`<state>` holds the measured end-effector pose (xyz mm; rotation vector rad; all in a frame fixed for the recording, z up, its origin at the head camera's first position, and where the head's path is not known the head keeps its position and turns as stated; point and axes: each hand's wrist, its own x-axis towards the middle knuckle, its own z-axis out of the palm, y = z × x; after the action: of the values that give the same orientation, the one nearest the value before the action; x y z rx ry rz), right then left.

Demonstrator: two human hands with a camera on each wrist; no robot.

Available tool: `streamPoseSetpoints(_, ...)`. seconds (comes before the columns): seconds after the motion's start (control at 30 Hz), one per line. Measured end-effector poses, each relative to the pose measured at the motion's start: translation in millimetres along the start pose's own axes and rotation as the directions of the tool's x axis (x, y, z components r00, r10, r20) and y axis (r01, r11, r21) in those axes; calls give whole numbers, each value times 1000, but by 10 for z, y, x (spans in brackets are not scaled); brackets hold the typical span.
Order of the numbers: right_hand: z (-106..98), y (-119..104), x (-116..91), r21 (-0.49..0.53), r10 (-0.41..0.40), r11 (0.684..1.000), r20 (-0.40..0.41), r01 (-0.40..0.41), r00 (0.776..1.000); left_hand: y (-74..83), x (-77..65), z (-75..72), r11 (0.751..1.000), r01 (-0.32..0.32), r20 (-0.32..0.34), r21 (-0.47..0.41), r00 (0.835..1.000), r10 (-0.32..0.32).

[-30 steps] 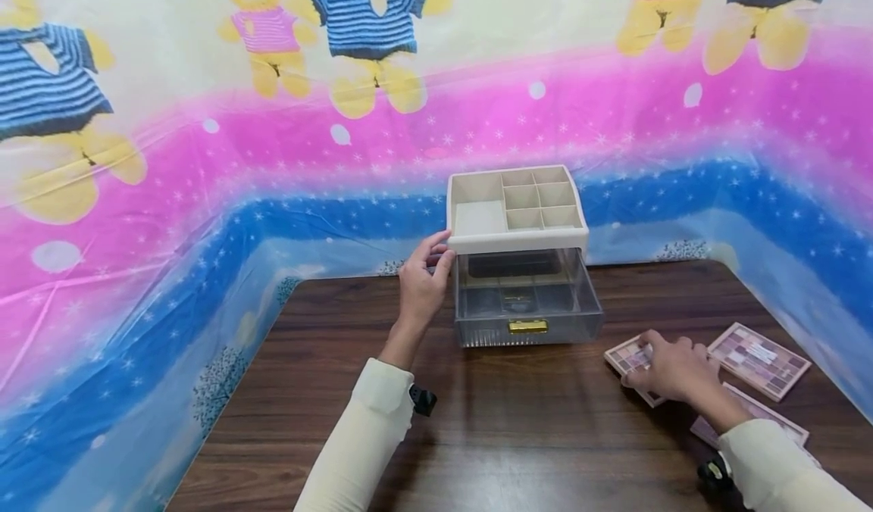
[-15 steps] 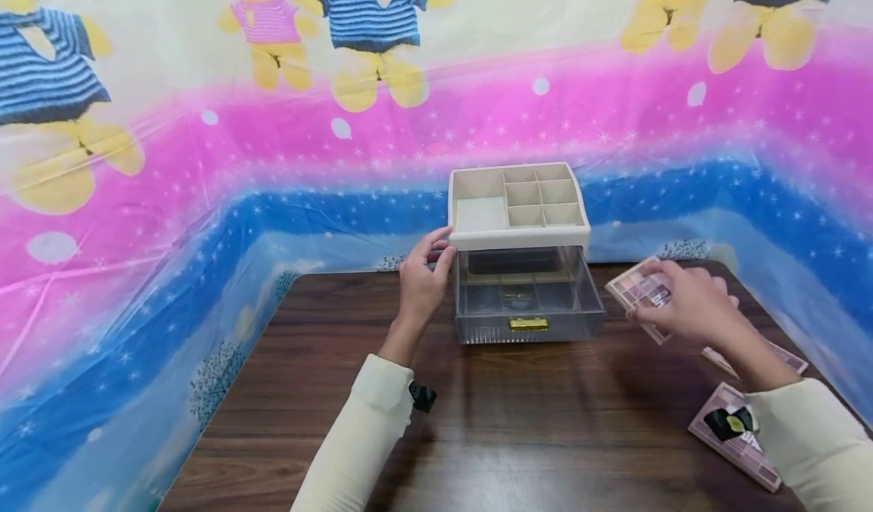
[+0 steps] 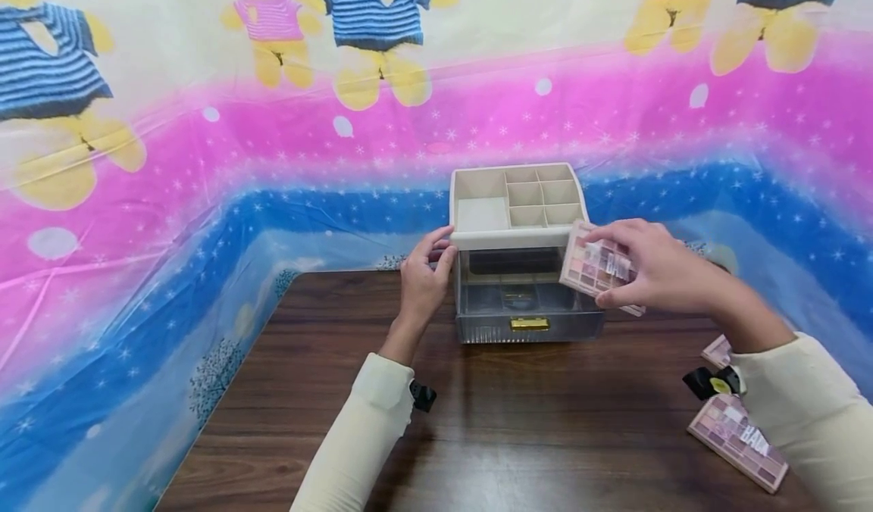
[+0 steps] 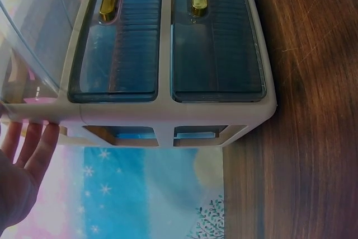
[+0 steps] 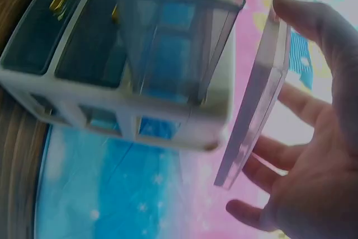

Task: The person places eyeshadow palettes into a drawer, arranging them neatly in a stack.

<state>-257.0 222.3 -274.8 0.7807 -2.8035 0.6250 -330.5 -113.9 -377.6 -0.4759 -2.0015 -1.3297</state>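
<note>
Palette [image 3: 592, 266], one, pinkish, flat: right of centre in the head view, tilted, pinched between thumb and fingers of the right hand [image 3: 658, 266]. Probably light, stiff, slippery-faced, its pans fragile; best held by opposite edges. Drawer [image 3: 486, 332], clear, pulled out; organizer [image 3: 480, 215], cream, frame centre, its upper left side touched by the left hand [image 3: 424, 276], fingers extended. Two further palettes [image 3: 740, 442], lower right. Table [image 3: 518, 429], dark wood-grain, smooth. Backdrop [image 3: 368, 216], bear-printed, filling the upper frame.

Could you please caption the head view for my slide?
Right hand holds a palette near the open drawer; left hand touches organizer.
</note>
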Motion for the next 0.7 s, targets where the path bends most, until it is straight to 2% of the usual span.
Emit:
streamPoseSetpoints(0.13, 57, -145, 140, -12, -73, 997, 64, 74, 995, -6, 2, -10, 1000, -7, 6, -1, 1000, 7)
streamPoseSetpoints(0.37, 179, -282, 322, -4, -167, 985, 164, 170, 972, -23, -14, -4, 1000, 7, 14, 4, 1000, -7)
streamPoseSetpoints(0.7, 238, -337, 406, -22, -156, 987, 140, 160, 978, -26, 6, -4, 1000, 14, 14, 4, 1000, -14)
